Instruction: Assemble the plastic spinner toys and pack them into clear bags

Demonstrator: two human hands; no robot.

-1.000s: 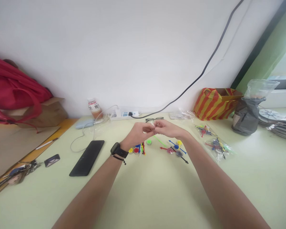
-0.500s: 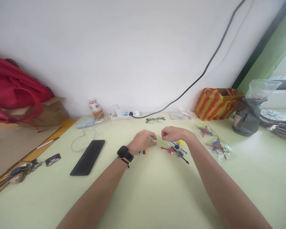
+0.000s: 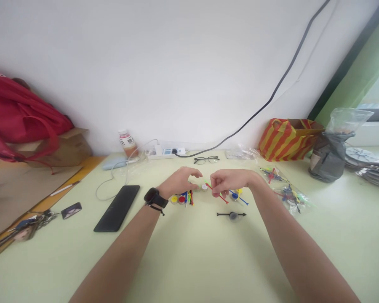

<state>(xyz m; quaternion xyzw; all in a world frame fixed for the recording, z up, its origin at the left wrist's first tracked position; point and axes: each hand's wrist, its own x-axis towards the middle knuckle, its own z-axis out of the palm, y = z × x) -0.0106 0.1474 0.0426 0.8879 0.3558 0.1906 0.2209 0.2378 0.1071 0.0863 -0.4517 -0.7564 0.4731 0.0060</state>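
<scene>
The black arrow (image 3: 222, 214) now lies apart from the red arrow (image 3: 225, 200), on the near side of the right hand (image 3: 230, 180), so the two seem separated. The right hand's curled fingers pinch the red arrow. The left hand (image 3: 183, 180), holding a piece moments ago, is now loosely spread and bare, a white disc (image 3: 204, 187) just beside its fingertips.

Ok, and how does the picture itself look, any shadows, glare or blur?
Head view: soft shadow on the tabletop beside the right forearm; head view: bright glints on the stacked discs; head view: wide-angle stretching toward the edges; head view: the red arrow at the right hand looks slightly soft.
</scene>
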